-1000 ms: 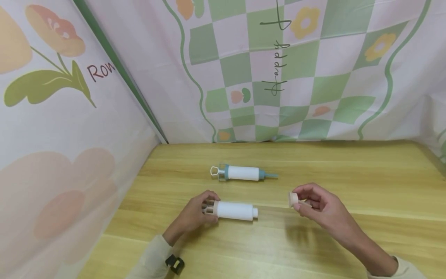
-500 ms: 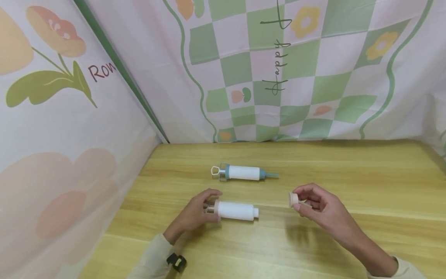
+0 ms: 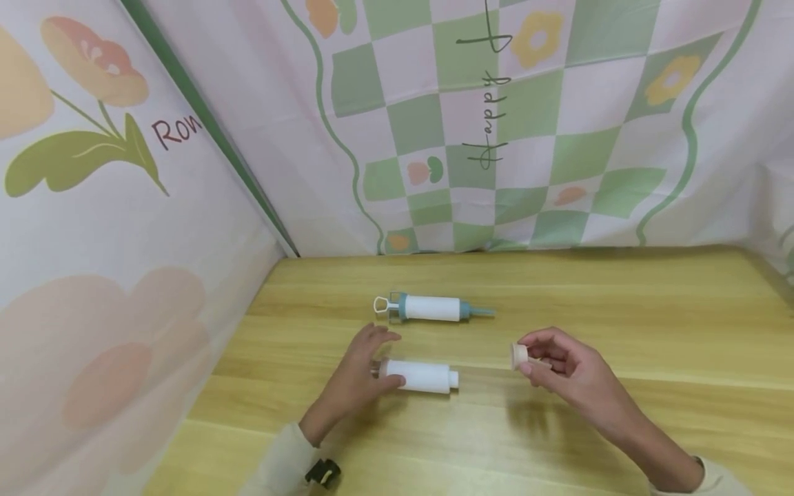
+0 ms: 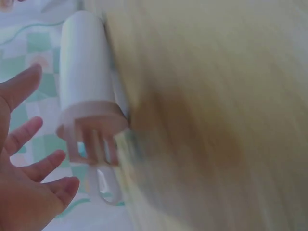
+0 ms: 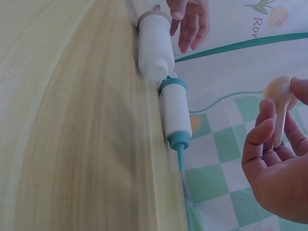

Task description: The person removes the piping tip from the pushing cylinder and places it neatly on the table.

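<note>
A white syringe barrel lies on the table, with a pinkish collar and a looped plunger handle at its left end and a bare, narrow neck at its right. Over the collar end hovers my left hand, thumb and fingers spread; in the left wrist view they are apart from the barrel. My right hand pinches a beige nozzle cap between thumb and fingers, above the table and right of the neck. The cap's thin spout points back toward the palm.
A second syringe, white with blue ends, a ring handle and a thin nozzle, lies behind the first. The wooden table ends at a checked cloth at the back and a flowered cloth on the left.
My left hand has loosened from the collar end of the barrel, spread its fingers and shifted slightly up and right. The right hand holds the nozzle cap almost unmoved.
</note>
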Action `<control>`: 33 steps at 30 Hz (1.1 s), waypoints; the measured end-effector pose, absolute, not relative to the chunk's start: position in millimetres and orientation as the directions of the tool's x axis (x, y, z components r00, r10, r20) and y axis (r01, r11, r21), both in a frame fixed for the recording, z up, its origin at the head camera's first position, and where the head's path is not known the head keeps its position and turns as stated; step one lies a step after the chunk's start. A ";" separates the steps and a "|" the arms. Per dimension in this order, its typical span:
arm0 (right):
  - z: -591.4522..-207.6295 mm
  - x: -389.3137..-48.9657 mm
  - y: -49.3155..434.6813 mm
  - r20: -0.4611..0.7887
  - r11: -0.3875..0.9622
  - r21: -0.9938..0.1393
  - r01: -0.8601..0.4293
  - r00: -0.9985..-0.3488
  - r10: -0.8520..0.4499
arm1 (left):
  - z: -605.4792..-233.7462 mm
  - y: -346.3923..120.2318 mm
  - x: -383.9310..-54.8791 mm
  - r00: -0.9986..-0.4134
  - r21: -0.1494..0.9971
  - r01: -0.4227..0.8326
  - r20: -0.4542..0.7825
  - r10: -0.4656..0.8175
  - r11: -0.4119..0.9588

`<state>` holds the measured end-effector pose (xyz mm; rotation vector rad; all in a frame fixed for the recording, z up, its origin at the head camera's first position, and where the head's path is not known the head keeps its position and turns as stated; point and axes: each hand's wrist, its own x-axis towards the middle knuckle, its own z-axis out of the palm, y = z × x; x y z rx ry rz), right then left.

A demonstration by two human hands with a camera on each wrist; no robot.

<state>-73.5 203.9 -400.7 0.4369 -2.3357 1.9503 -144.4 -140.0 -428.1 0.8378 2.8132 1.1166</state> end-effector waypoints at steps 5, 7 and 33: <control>-399.9 -73.9 204.8 0.240 0.153 -0.952 -0.266 -0.956 -0.171 | -420.1 -130.4 -140.7 -0.830 0.619 0.542 0.290 0.477 0.568; -399.7 -73.9 204.8 0.242 0.150 -0.952 -0.269 -0.955 -0.172 | -417.3 -125.5 -140.4 -0.816 0.618 0.566 0.324 0.479 0.546; -396.6 -72.3 196.9 0.278 0.143 -0.939 -0.312 -0.936 -0.217 | -406.2 -59.3 -124.2 -0.724 0.744 0.635 0.479 0.496 0.209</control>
